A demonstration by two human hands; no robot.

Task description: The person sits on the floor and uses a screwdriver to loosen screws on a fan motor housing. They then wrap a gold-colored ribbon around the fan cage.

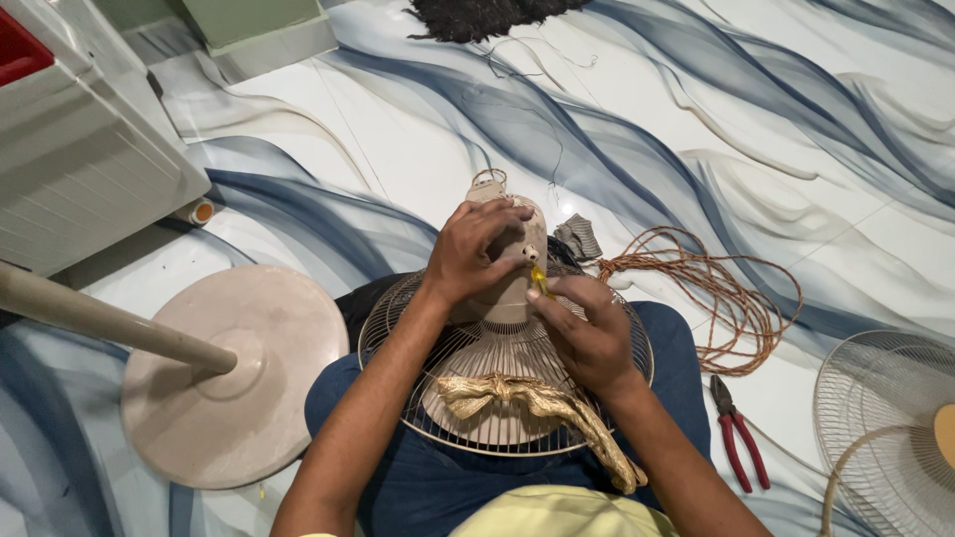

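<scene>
A beige fan motor housing (502,298) with its rear wire guard (398,328) rests on my lap, and a gold ribbon (537,403) is tied to the guard. My left hand (476,251) grips the top of the motor housing. My right hand (585,333) holds a small yellow-handled tool (538,279), its tip against the housing just under my left fingers.
The fan's round base and pole (234,373) lie to the left. A coil of orange cable (721,298) and red-handled pliers (738,433) lie on the right, with a front fan guard (880,428) at the far right. A white ribbed appliance (75,164) stands at the upper left.
</scene>
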